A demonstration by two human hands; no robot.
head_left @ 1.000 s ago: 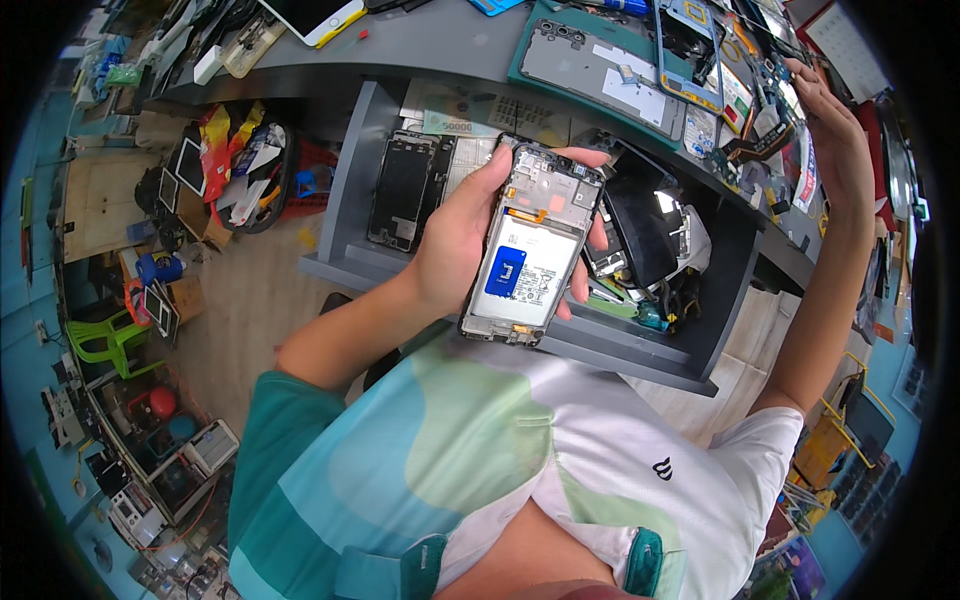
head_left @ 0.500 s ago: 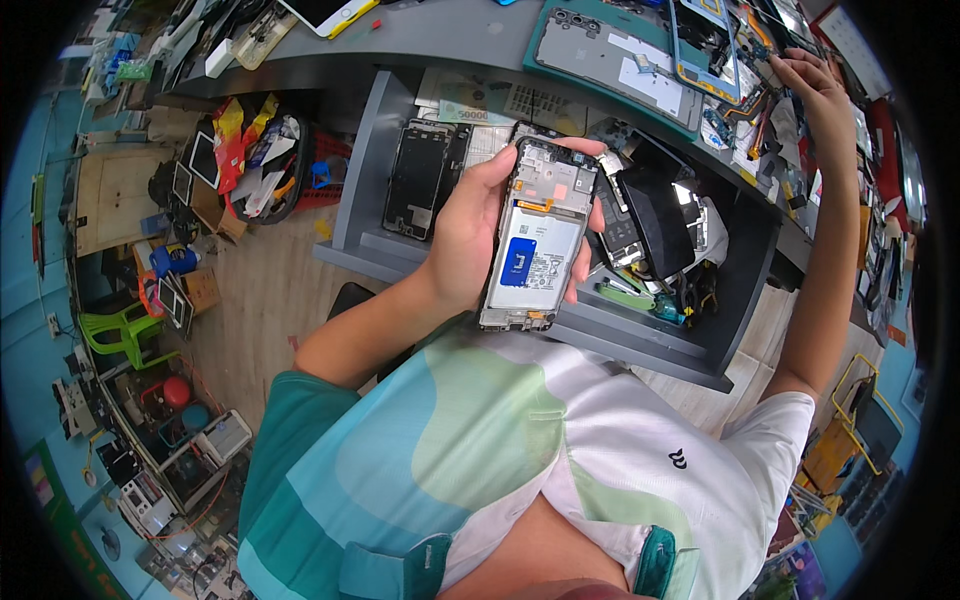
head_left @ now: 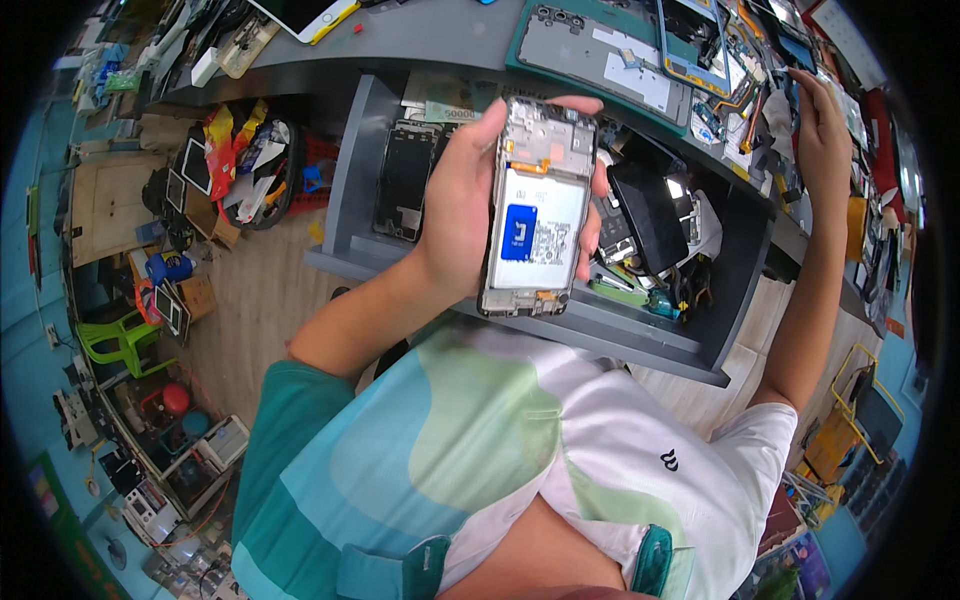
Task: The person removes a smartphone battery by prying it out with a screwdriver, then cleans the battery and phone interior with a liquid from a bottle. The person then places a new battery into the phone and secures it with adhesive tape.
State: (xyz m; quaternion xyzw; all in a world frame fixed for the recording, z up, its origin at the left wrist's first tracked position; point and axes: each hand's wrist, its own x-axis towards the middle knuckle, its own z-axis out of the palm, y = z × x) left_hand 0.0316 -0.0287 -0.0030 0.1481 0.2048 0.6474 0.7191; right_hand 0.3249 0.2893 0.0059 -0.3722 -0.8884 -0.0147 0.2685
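My left hand is wrapped round the edges of an opened phone, raised above a pulled-out drawer. The phone's back cover is off. A white battery with a blue label shows in its lower part, with an orange flex cable above it. At the upper right my right hand reaches to the loose phone parts on the bench. Its fingers are stretched out, and nothing shows plainly between them. Nearest to it lie thin cables and small boards.
In the grey drawer lie a dark phone frame, a black screen and several other parts. Its front edge sits close to my body. A green mat on the bench carries a large grey back panel. A bin stands left.
My left hand has raised the phone slightly and tilted it more upright. My right hand has shifted a little down and its fingers have drawn closer together.
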